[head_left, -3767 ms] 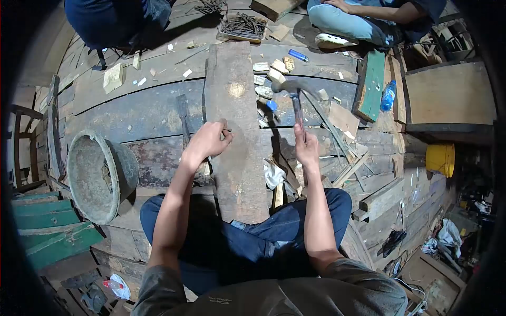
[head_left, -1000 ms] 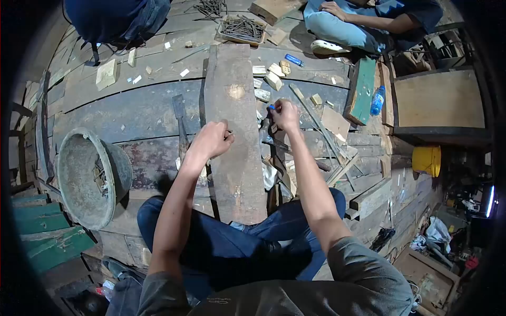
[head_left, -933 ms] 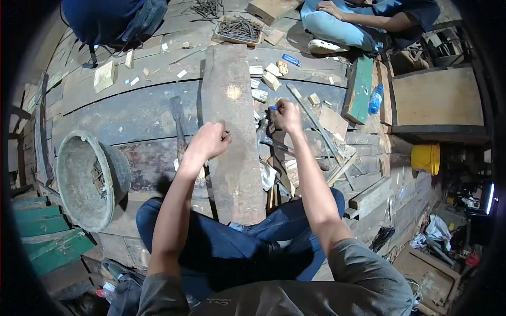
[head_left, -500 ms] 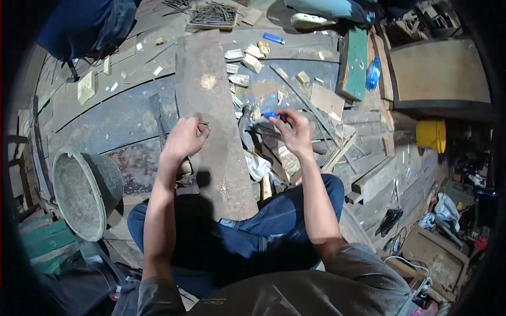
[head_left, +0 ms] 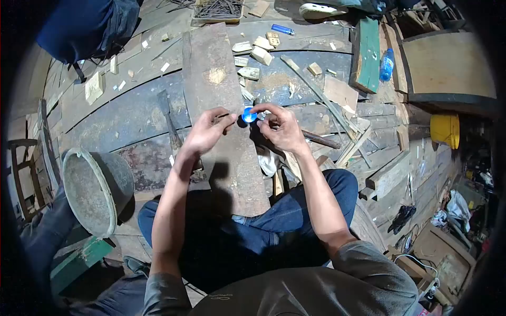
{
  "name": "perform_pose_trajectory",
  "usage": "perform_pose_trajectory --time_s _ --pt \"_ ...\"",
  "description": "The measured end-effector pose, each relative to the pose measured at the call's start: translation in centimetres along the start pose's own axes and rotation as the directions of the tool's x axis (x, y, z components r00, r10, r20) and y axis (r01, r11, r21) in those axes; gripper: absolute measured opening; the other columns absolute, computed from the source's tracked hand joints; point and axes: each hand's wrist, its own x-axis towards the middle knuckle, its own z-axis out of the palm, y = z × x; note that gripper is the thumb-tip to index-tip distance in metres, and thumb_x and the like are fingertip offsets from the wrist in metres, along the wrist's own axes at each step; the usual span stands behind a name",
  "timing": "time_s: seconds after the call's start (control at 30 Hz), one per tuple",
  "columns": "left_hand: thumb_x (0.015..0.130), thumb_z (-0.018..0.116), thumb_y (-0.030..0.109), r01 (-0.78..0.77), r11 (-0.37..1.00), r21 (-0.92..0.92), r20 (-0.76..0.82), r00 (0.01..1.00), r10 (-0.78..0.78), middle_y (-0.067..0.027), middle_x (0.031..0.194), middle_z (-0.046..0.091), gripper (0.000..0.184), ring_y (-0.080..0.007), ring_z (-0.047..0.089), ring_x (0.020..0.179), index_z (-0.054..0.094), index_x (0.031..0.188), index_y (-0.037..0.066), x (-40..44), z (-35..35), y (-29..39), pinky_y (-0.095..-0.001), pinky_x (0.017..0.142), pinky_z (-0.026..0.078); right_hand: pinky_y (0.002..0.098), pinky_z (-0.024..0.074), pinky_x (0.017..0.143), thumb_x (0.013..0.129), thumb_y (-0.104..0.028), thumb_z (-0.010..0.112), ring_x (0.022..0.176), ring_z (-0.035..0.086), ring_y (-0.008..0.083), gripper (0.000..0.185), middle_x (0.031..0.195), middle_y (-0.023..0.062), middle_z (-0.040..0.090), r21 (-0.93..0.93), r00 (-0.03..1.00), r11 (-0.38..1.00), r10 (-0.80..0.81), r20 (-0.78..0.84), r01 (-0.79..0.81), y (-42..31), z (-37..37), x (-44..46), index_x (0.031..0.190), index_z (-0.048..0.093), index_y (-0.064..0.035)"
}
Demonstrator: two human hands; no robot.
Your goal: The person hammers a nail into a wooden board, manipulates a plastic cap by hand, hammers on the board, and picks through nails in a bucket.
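Observation:
My right hand grips a small, round, shiny blue object between thumb and fingers; its exact kind is unclear. Just left of it, my left hand has its fingertips pinched together, close to the blue object but apart from it. A small dark bit may be in that pinch, too small to name. Both hands are above a long wooden plank running away from my crossed legs. A chisel-like tool with a flat blade lies left of the plank.
Wood offcuts and a blue lighter lie beyond the hands. A tray of nails stands at the far end. A bucket is at left, a green block and blue bottle at right. Other people sit nearby.
My right hand has moved left with the blue object, and my left hand has moved right, so they are closer together. The whole view has shifted slightly.

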Motion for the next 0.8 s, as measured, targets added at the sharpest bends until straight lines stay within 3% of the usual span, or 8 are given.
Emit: perform_pose_trajectory --time_s 0.07,0.2,0.33,0.43,0.53,0.6,0.73,0.8 --pt "0.093 0.064 0.03 -0.087 0.99 -0.108 0.053 0.994 0.093 -0.0048 0.079 0.064 0.031 -0.0105 0.057 0.078 0.065 0.099 -0.001 0.5 0.4 -1.1 -0.0257 0.071 0.046 0.0221 0.0363 0.05 0.083 0.0 0.063 0.054 0.046 0.0018 0.03 0.066 -0.0019 0.059 0.035 0.999 0.999 -0.024 0.032 0.023 -0.2 0.2 0.1 0.112 0.064 -0.0052" --pt "0.092 0.066 0.021 -0.103 0.952 -0.287 0.086 0.987 0.133 -0.0048 0.084 0.066 0.026 -0.0115 0.06 0.082 0.062 0.108 0.0 0.4 0.8 -1.4 -0.0263 0.076 0.048 0.0222 0.039 0.05 0.09 -0.008 0.065 0.054 0.049 0.0028 0.024 0.059 -0.0022 0.056 0.076 0.994 0.996 0.032 0.105 -0.04 0.2 0.4 0.1 0.114 0.064 -0.0044" --pt "0.092 0.066 0.014 -0.096 0.942 -0.323 0.074 0.989 0.126 -0.005 0.086 0.066 0.023 -0.0106 0.06 0.081 0.06 0.108 -0.001 0.4 0.9 -1.2 -0.0248 0.075 0.048 0.0214 0.0421 0.051 0.091 -0.007 0.063 0.058 0.052 0.0036 0.026 0.073 0.0009 0.062 0.181 0.971 0.966 0.153 0.185 -0.187 0.4 0.2 0.1 0.117 0.061 -0.0035" --pt "0.092 0.065 0.013 -0.143 0.96 -0.242 0.057 0.985 0.161 -0.0045 0.085 0.066 0.022 -0.0101 0.061 0.082 0.06 0.108 -0.001 0.4 1.1 -1.1 -0.0245 0.074 0.048 0.0213 0.0442 0.052 0.091 -0.007 0.064 0.062 0.054 0.0041 0.031 0.091 0.0037 0.064 0.339 0.986 0.928 0.124 0.113 -0.155 0.2 0.5 0.1 0.121 0.057 -0.0033" --pt "0.091 0.066 0.012 -0.181 0.966 -0.186 0.072 0.978 0.197 -0.0046 0.085 0.065 0.021 -0.0099 0.061 0.083 0.06 0.108 0.0 0.3 1.3 -1.0 -0.024 0.074 0.048 0.018 0.0431 0.056 0.09 -0.004 0.063 0.064 0.05 0.0001 0.033 0.09 -0.0006 0.065 0.321 0.99 0.939 0.094 0.106 -0.124 1.2 0.8 0.2 0.122 0.056 -0.0045" --pt "0.093 0.064 0.011 -0.195 0.957 -0.217 0.106 0.969 0.222 -0.0036 0.087 0.065 0.017 -0.0097 0.061 0.083 0.059 0.105 0.0 0.4 1.2 -1.1 -0.0239 0.077 0.049 0.0168 0.0415 0.06 0.089 -0.003 0.063 0.068 0.049 -0.0008 0.032 0.091 -0.0012 0.065 0.229 0.983 0.965 0.09 0.159 -0.126 1.1 0.4 0.2 0.121 0.058 -0.0044" --pt "0.093 0.063 0.01 -0.168 0.945 -0.282 0.116 0.971 0.207 -0.0033 0.089 0.064 0.015 -0.0096 0.061 0.084 0.059 0.103 0.0 0.4 1.3 -1.0 -0.0239 0.079 0.049 0.0173 0.0407 0.061 0.088 -0.003 0.064 0.069 0.049 -0.0003 0.033 0.093 -0.0018 0.066 0.266 0.981 0.96 0.033 0.189 -0.084 0.3 0.2 0.1 0.121 0.059 -0.0031" --pt "0.091 0.066 0.011 -0.16 0.926 -0.341 0.099 0.974 0.205 -0.0045 0.086 0.066 0.017 -0.0095 0.062 0.082 0.06 0.101 0.0 0.4 1.3 -1.0 -0.023 0.074 0.048 0.0173 0.041 0.062 0.089 -0.004 0.065 0.069 0.049 -0.0003 0.033 0.094 -0.001 0.067 0.248 0.979 0.965 0.03 0.199 -0.08 0.7 0.1 0.3 0.121 0.06 -0.0026"
